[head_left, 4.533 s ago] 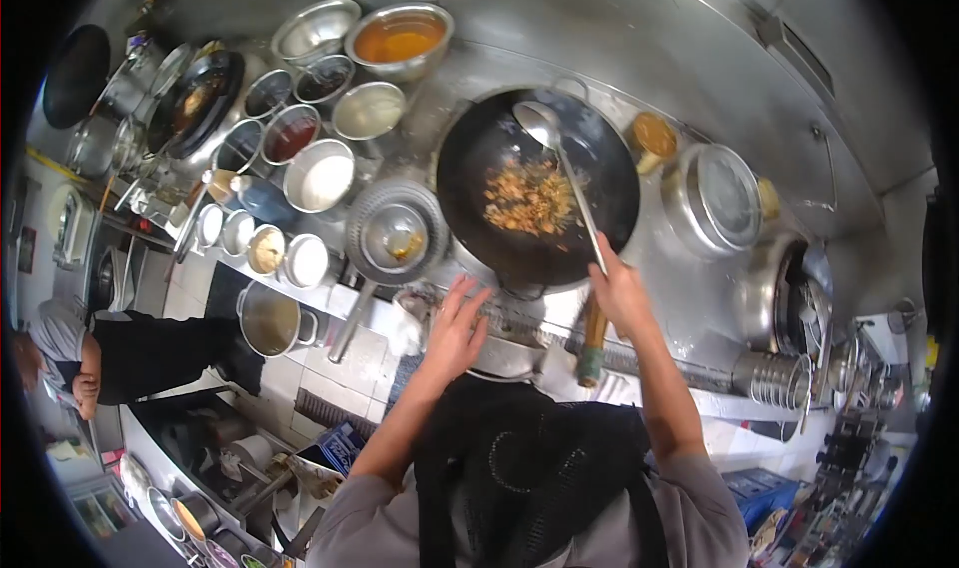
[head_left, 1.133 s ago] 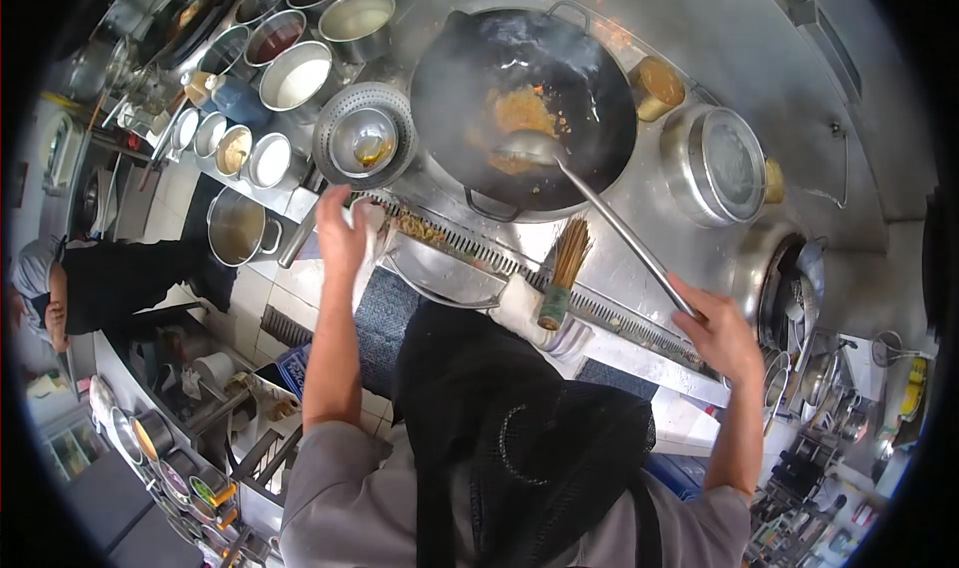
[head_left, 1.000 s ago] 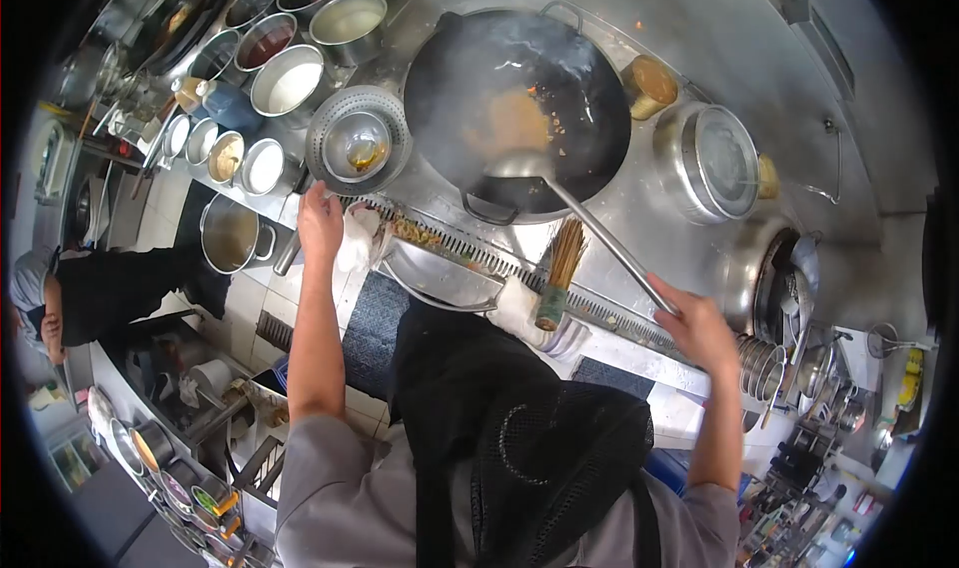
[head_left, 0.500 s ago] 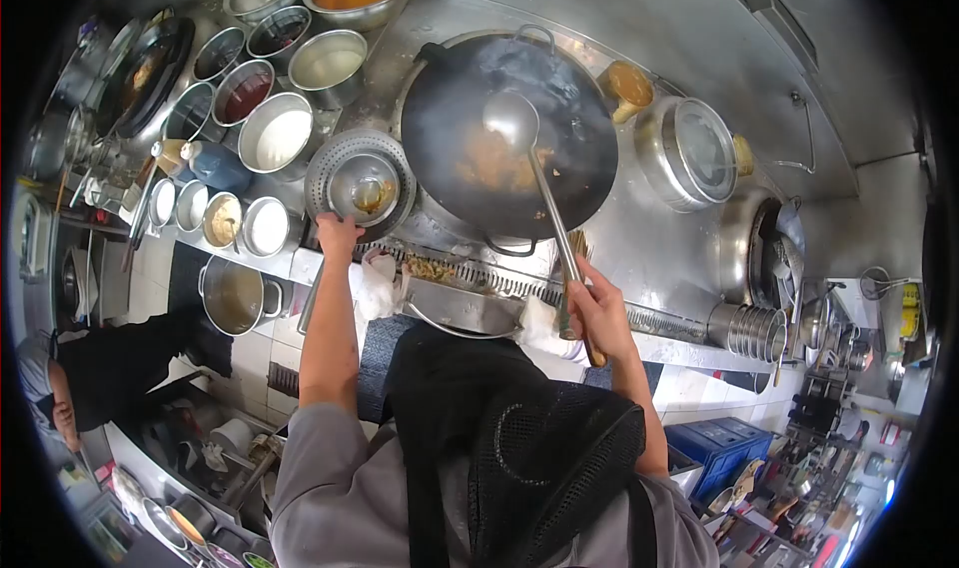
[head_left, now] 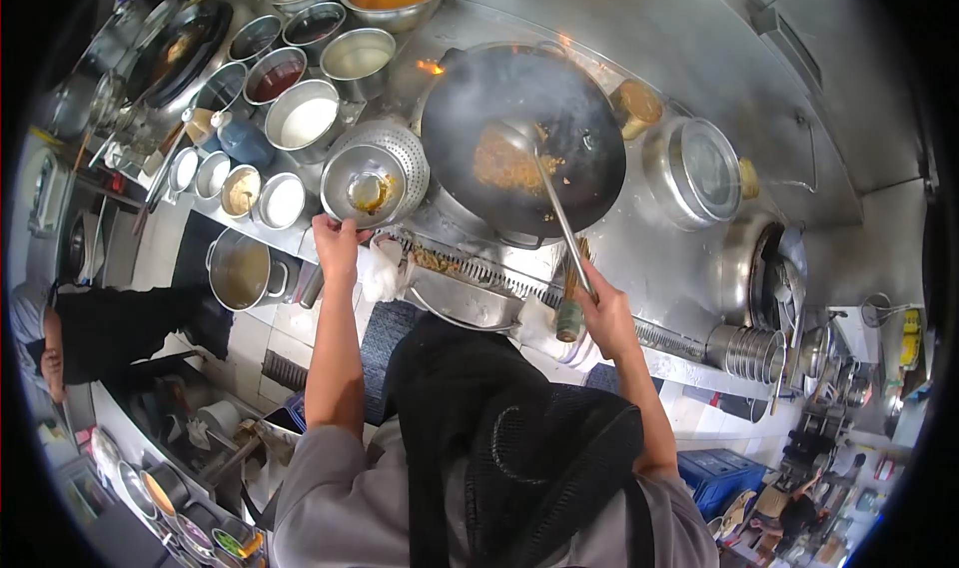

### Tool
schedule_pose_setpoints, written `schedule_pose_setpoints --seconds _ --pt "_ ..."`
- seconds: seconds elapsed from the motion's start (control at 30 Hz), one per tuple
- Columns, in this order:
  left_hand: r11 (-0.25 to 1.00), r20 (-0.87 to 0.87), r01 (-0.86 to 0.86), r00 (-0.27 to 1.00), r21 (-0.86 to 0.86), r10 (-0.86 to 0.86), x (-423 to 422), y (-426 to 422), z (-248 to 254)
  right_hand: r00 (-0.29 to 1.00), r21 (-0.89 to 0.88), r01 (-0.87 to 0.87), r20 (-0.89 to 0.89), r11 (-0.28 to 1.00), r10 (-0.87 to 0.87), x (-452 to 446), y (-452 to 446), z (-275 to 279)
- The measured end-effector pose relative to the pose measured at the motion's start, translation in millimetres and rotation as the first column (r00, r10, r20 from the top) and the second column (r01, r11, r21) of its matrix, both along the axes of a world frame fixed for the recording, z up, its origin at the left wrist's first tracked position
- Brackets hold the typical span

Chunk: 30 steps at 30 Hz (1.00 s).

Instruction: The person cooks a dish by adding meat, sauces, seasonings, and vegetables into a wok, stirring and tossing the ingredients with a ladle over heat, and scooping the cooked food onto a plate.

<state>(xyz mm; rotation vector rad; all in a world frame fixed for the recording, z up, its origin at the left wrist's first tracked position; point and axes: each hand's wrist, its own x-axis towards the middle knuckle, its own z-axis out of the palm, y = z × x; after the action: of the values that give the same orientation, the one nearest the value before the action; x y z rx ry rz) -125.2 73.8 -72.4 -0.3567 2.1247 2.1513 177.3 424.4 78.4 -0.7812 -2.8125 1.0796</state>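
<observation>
Shirt (head_left: 320, 493): grey, short sleeves (head_left: 325, 450)
Apron (head_left: 430, 363): black
Straps (head_left: 427, 503): black, broad, over the shirt
Mesh panel (head_left: 569, 433): black, curved pale marking (head_left: 498, 448)
Forearms (head_left: 335, 368): bare

A steel basin (head_left: 412, 18) is filled with orange liquid, and two squeeze bottles (head_left: 243, 140) (one dark blue, the other tan) are set side by side. Lower down, a two-handled stockpot (head_left: 271, 273) is partly filled with cloudy liquid. At lower right, a blue plastic crate (head_left: 714, 478) can be seen.
</observation>
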Motion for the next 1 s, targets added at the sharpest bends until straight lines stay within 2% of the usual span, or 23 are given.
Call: schedule_pose_setpoints --seconds 0.03,0.07,0.13,0.17,0.2,0.27,0.33,0.43,0.47,0.53,0.67,0.73,0.77,0.8,0.83,0.93,1.0 --pt "0.999 -0.016 -0.010 1.000 0.036 0.011 14.8 -3.9 8.2 0.995 0.041 -0.016 -0.100 0.999 0.020 16.0 11.0 -22.5" --pt "0.999 -0.020 -0.022 1.000 0.032 0.023 29.9 -7.7 19.0 0.994 0.037 -0.028 -0.104 0.999 0.032 29.2 15.0 -50.7" --pt "0.994 -0.031 -0.056 0.998 0.098 0.059 61.1 -10.1 35.6 0.988 0.291 0.004 -0.151 0.957 0.042 47.3 31.8 -102.9" --pt "0.991 -0.033 -0.071 0.997 0.115 0.075 73.6 -16.1 31.0 0.983 0.301 0.017 -0.178 0.954 0.038 45.1 33.8 -120.0" --pt "0.988 -0.036 -0.096 0.994 0.119 0.101 87.5 -18.1 34.4 0.981 0.303 -0.006 -0.182 0.953 0.064 37.5 37.2 -122.0" --pt "0.995 0.043 -0.096 0.995 0.040 0.094 110.5 -31.0 50.0 0.963 0.193 0.036 -0.267 0.980 0.018 15.8 35.2 -124.0" --pt "0.988 0.036 -0.141 0.990 0.054 0.139 132.7 -45.2 57.0 0.952 0.224 0.065 -0.307 0.972 0.007 7.9 29.5 -116.9" --pt "0.983 0.062 -0.151 0.987 0.105 0.145 155.8 -74.6 64.7 0.968 0.400 0.086 -0.250 0.912 0.018 30.3 40.3 -118.2" --pt "0.974 0.065 -0.187 0.981 0.125 0.180 164.2 -86.0 65.0 0.969 0.401 0.068 -0.245 0.914 0.036 39.7 50.9 -119.7" --pt "0.959 0.079 -0.239 0.970 0.150 0.229 177.9 -110.7 58.3 0.998 0.606 0.056 -0.052 0.794 -0.031 56.0 71.4 -118.8" --pt "0.938 0.044 -0.292 0.956 0.185 0.289 192.4 -166.7 39.8 0.985 0.705 -0.025 -0.106 0.709 0.140 60.7 64.5 -100.3" --pt "0.921 0.017 -0.313 0.948 0.230 0.318 199.7 -199.9 29.6 1.000 0.317 -0.003 -0.025 0.948 0.011 56.8 20.1 -72.4" --pt "0.899 0.011 -0.323 0.942 0.294 0.335 201.7 -212.8 35.1 0.999 0.306 -0.040 -0.021 0.951 0.049 50.7 -12.4 -58.7" --pt "0.881 -0.001 -0.321 0.939 0.346 0.343 204.0 -230.5 29.8 0.993 -0.068 -0.008 -0.114 0.998 0.000 46.5 -53.6 -44.1" --pt "0.872 0.018 -0.346 0.932 0.346 0.362 203.7 -246.9 29.3 0.982 -0.436 0.001 -0.169 0.900 -0.083 39.4 -93.6 -31.7" --pt "0.860 0.035 -0.386 0.917 0.334 0.398 204.1 -309.2 12.6 0.996 -0.648 -0.005 -0.074 0.761 -0.056 11.9 -194.2 -5.2" --pt "0.866 0.061 -0.420 0.905 0.271 0.420 202.5 -344.8 15.3 0.995 -0.735 -0.096 -0.058 0.671 0.079 -14.7 -254.6 2.1"
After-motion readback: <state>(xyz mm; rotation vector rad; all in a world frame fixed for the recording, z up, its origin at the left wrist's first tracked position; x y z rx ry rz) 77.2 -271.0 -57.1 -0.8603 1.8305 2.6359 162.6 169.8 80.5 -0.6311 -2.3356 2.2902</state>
